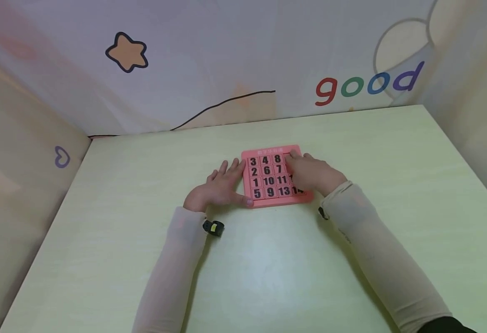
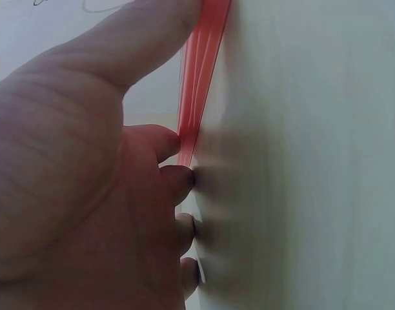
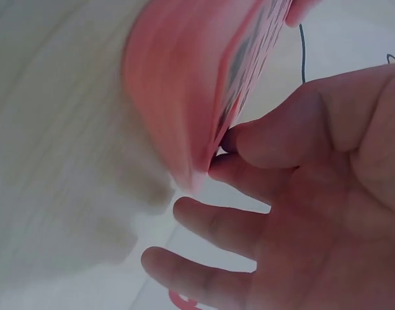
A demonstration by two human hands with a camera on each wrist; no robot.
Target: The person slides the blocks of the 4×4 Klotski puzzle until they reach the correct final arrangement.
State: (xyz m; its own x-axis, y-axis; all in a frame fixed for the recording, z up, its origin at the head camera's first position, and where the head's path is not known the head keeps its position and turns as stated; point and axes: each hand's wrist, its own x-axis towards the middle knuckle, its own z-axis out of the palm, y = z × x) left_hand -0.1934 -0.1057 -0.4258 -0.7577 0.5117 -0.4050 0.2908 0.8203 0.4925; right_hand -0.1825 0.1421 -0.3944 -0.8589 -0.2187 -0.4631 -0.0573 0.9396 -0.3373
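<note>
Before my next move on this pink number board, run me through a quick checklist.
1. Board flat on the table: ok.
2. Left hand at the board's left side: ok, touching it.
3. Right hand at the tiles: ok, over the right column.
4. Right-column numbers above 14: cannot tell, that hand covers most of them.
5. Tiles in counting order: not ok, the top row starts 3, 4, 8.

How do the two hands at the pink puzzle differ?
The left hand touches the left edge of the pink puzzle; the right hand reaches over its right side. The left thumb stands wide of its fingers; the right thumb nearly meets the index finger. Both touch the puzzle.
</note>
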